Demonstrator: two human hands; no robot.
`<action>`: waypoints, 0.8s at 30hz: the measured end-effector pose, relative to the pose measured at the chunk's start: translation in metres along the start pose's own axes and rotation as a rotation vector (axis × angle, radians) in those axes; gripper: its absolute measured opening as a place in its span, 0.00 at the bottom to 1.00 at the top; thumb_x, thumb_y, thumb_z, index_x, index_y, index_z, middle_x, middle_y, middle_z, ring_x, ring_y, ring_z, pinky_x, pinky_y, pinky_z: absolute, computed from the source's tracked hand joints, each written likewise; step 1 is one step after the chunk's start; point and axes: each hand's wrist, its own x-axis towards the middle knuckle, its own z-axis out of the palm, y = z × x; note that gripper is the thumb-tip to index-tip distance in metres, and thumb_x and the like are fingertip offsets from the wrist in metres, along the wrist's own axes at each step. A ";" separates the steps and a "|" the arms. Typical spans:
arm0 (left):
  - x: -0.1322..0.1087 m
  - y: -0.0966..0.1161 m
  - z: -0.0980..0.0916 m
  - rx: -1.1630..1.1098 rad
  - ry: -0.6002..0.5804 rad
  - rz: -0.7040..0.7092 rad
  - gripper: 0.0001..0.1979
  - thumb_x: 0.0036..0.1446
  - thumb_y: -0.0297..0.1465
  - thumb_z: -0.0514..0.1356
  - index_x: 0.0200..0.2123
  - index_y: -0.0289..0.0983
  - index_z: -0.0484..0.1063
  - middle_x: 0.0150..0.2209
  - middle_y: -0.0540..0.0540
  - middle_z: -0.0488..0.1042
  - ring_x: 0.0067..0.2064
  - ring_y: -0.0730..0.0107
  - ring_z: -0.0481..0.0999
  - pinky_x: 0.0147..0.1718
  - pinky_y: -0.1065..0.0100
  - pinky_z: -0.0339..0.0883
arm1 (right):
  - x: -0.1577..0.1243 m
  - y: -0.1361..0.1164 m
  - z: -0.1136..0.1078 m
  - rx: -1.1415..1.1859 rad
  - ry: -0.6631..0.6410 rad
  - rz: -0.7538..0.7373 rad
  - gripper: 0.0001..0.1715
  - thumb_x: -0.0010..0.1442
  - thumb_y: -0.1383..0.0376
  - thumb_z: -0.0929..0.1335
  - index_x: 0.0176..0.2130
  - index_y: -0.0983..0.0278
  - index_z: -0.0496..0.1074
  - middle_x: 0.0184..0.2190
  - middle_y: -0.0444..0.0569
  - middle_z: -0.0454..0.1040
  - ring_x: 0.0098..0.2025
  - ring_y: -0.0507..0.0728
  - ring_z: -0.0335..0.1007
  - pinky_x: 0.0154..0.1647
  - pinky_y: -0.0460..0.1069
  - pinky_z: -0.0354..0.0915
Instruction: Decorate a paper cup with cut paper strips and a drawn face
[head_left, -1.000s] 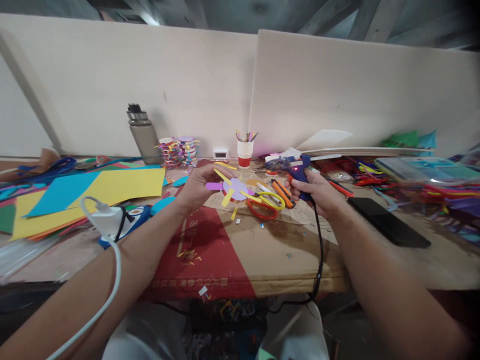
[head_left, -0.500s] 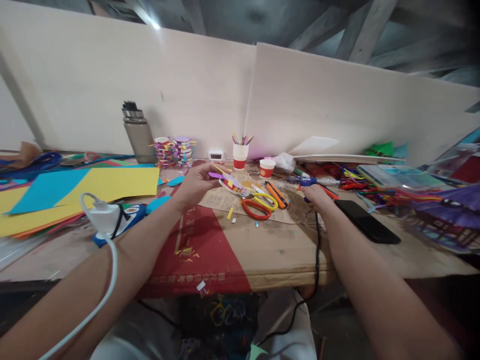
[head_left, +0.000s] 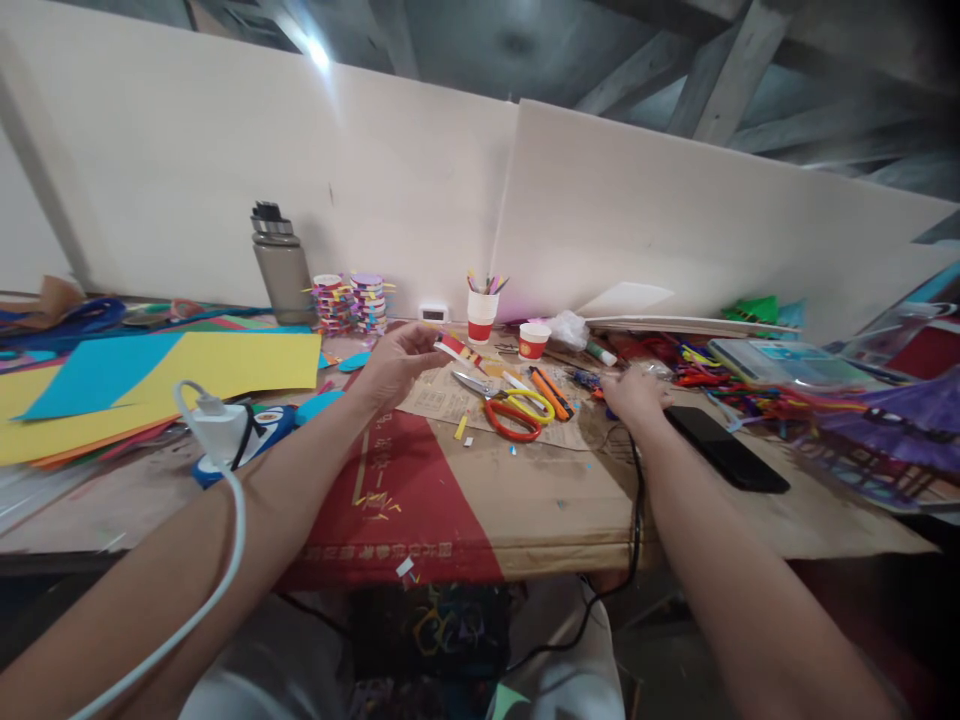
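The left hand pinches the red-and-white craft piece over the bench, beyond the scissors, while the right hand, fingers' grip unclear, apparently settles the glue gun at right, calling for steady release.

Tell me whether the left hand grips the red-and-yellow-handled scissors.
No, the red-and-yellow-handled scissors lie apart from the left hand, whose fingers hold a red-and-white craft piece.
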 end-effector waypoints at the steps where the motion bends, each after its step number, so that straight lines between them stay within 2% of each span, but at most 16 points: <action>1: 0.000 0.001 0.000 -0.020 0.016 -0.001 0.17 0.32 0.28 0.74 0.29 0.36 0.75 0.29 0.51 0.76 0.32 0.73 0.75 0.34 0.71 0.68 | -0.006 -0.007 -0.002 0.002 0.055 -0.014 0.20 0.57 0.61 0.66 0.46 0.70 0.72 0.51 0.72 0.69 0.57 0.75 0.61 0.54 0.69 0.54; 3: 0.000 0.002 0.001 -0.050 0.057 -0.003 0.17 0.31 0.27 0.75 0.27 0.36 0.73 0.26 0.53 0.73 0.29 0.76 0.72 0.31 0.72 0.66 | -0.021 -0.024 -0.006 0.052 0.092 -0.135 0.16 0.59 0.61 0.64 0.44 0.66 0.73 0.49 0.64 0.71 0.54 0.70 0.62 0.55 0.65 0.55; 5: 0.000 0.002 0.002 -0.056 0.092 -0.004 0.17 0.32 0.26 0.74 0.26 0.36 0.71 0.25 0.54 0.72 0.27 0.77 0.70 0.29 0.73 0.64 | -0.039 -0.046 -0.009 0.156 0.060 -0.342 0.12 0.60 0.63 0.64 0.40 0.64 0.73 0.45 0.59 0.73 0.50 0.66 0.64 0.53 0.60 0.56; 8: 0.001 0.001 0.001 -0.066 0.135 0.000 0.16 0.34 0.26 0.73 0.27 0.36 0.70 0.25 0.54 0.71 0.27 0.78 0.69 0.28 0.74 0.63 | -0.072 -0.081 -0.011 0.253 -0.127 -0.694 0.08 0.60 0.64 0.65 0.37 0.62 0.75 0.41 0.54 0.76 0.47 0.62 0.65 0.51 0.56 0.55; 10: 0.002 0.000 -0.001 -0.094 0.156 0.006 0.17 0.34 0.26 0.73 0.27 0.36 0.70 0.24 0.54 0.70 0.27 0.79 0.68 0.27 0.75 0.62 | -0.091 -0.102 -0.008 0.205 -0.290 -0.859 0.08 0.61 0.66 0.66 0.35 0.62 0.76 0.39 0.52 0.77 0.46 0.61 0.66 0.51 0.56 0.53; 12: 0.003 0.000 -0.002 -0.124 0.172 0.010 0.17 0.33 0.26 0.73 0.27 0.36 0.70 0.24 0.55 0.69 0.26 0.80 0.67 0.26 0.75 0.61 | -0.105 -0.118 -0.004 0.115 -0.392 -0.993 0.09 0.63 0.66 0.66 0.36 0.62 0.77 0.39 0.51 0.77 0.46 0.60 0.65 0.51 0.55 0.51; 14: 0.004 0.000 -0.003 -0.145 0.191 0.012 0.16 0.34 0.25 0.73 0.26 0.36 0.69 0.23 0.55 0.68 0.25 0.80 0.67 0.25 0.75 0.60 | -0.112 -0.128 0.000 -0.016 -0.434 -1.105 0.10 0.64 0.68 0.65 0.38 0.62 0.78 0.41 0.52 0.76 0.47 0.61 0.63 0.49 0.55 0.50; 19: 0.005 -0.001 -0.002 -0.178 0.253 0.005 0.14 0.37 0.22 0.71 0.26 0.37 0.68 0.23 0.55 0.67 0.24 0.80 0.66 0.24 0.73 0.58 | -0.109 -0.135 0.007 -0.256 -0.431 -1.318 0.13 0.65 0.70 0.64 0.42 0.64 0.78 0.44 0.55 0.74 0.49 0.63 0.60 0.48 0.56 0.50; 24: 0.006 -0.002 -0.002 -0.198 0.252 -0.017 0.14 0.38 0.21 0.70 0.27 0.37 0.69 0.23 0.55 0.69 0.24 0.80 0.66 0.23 0.74 0.59 | -0.099 -0.145 0.011 -0.337 -0.494 -1.383 0.10 0.65 0.69 0.65 0.42 0.64 0.76 0.43 0.55 0.75 0.50 0.62 0.63 0.47 0.54 0.53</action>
